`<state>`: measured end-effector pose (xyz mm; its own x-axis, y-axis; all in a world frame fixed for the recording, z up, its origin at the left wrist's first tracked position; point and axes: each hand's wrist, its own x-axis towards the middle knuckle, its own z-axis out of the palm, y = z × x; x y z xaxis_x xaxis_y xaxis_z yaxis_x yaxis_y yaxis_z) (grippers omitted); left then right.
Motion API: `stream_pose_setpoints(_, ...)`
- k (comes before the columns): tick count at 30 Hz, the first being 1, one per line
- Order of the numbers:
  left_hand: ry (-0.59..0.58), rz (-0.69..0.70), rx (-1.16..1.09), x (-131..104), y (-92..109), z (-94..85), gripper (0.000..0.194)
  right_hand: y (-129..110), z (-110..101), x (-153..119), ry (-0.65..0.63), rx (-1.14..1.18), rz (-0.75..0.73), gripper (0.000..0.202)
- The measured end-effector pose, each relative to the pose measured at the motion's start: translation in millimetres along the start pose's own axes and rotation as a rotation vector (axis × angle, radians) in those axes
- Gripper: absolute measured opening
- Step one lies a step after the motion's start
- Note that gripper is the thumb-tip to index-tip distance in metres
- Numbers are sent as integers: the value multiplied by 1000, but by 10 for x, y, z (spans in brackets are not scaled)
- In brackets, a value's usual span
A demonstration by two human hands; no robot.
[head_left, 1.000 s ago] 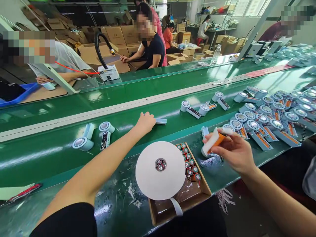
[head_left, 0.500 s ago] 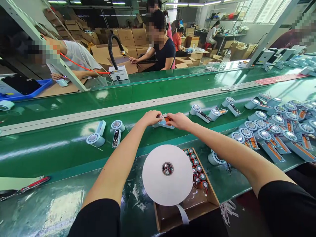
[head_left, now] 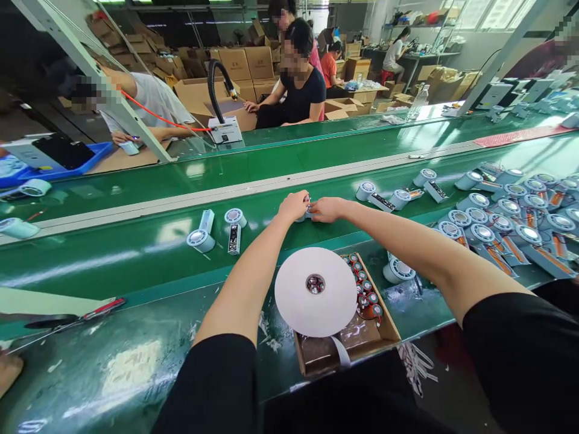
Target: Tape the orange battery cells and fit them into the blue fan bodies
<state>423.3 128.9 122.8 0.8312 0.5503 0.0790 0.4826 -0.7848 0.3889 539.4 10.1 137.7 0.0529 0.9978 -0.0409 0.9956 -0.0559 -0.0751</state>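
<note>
Both my hands meet over the green belt [head_left: 260, 188], closed round a light-blue fan housing [head_left: 308, 212] with a round head and flat handle. My left hand [head_left: 293, 207] grips it from the left with bent fingers. From the right, the fingers of my right hand [head_left: 328, 209] press against it. Most of the housing is hidden by my fingers. Left of my hands, two similar fan housings [head_left: 234, 218] lie on the belt. Below my forearms a white tape reel [head_left: 294, 295] rests on a cardboard tray [head_left: 389, 325] holding several wired battery cells [head_left: 365, 286].
Many fan housings [head_left: 527, 234] crowd the right side. Scissors [head_left: 104, 308] lie at the left, near another person's hand [head_left: 9, 371]. A black-hosed box [head_left: 226, 131] stands across the belt. Opposite me sit co-workers, one in a dark shirt [head_left: 303, 90].
The view has shifted, so the bench appears further right. My hands have drawn closer together round the housing, and its orange part is now covered. Another person's hand has appeared at lower left.
</note>
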Motion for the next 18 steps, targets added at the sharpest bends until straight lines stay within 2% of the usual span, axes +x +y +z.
stream_pose_setpoints(2, 26, -53, -2, -85, 84, -66, 29, -45, -125, -198, 107, 40, 10, 30)
stream_pose_setpoints(3, 39, -75, -4, -161, 122, -113, 33, -64, -159, -380, 170, 58, 28, 34)
stream_pose_setpoints(5, 77, -77, -14, -433, 167, -223, 43, -111, -126, -917, 275, 93, 71, 40)
stream_pose_setpoints(7, 106, 54, -59, -901, 151, -327, 49, -196, 46, -1628, 345, 176, 102, 38)
stream_pose_setpoints(8, 107, 199, -99, -1196, 122, -366, 47, -260, 168, -2010, 426, 307, 112, 35)
stream_pose_setpoints(9, 56, 354, -138, -1513, 86, -392, 48, -342, 299, -2380, 470, 427, 121, 32)
stream_pose_setpoints(10, -36, 487, -120, -1829, 51, -402, 58, -441, 426, -2717, 501, 526, 157, 29)
stream_pose_setpoints(11, -114, 588, -41, -2124, 25, -395, 68, -556, 538, -3003, 529, 604, 216, 26)
stream_pose_setpoints(12, -120, 627, 49, -2379, 14, -373, 71, -687, 626, -3224, 554, 675, 274, 23)
stream_pose_setpoints(13, -105, 642, 121, -2584, 24, -340, 72, -830, 685, -3374, 583, 749, 329, 22)
stream_pose_setpoints(15, -12, 646, 216, -2833, 102, -259, 69, -1143, 721, -3477, 618, 953, 401, 27)
stream_pose_setpoints(16, 57, 651, 226, -2891, 161, -222, 69, -1307, 708, -3450, 605, 1084, 414, 37)
stream_pose_setpoints(18, 227, 673, 197, -2935, 286, -170, 72, -1633, 660, -3318, 483, 1353, 389, 62)
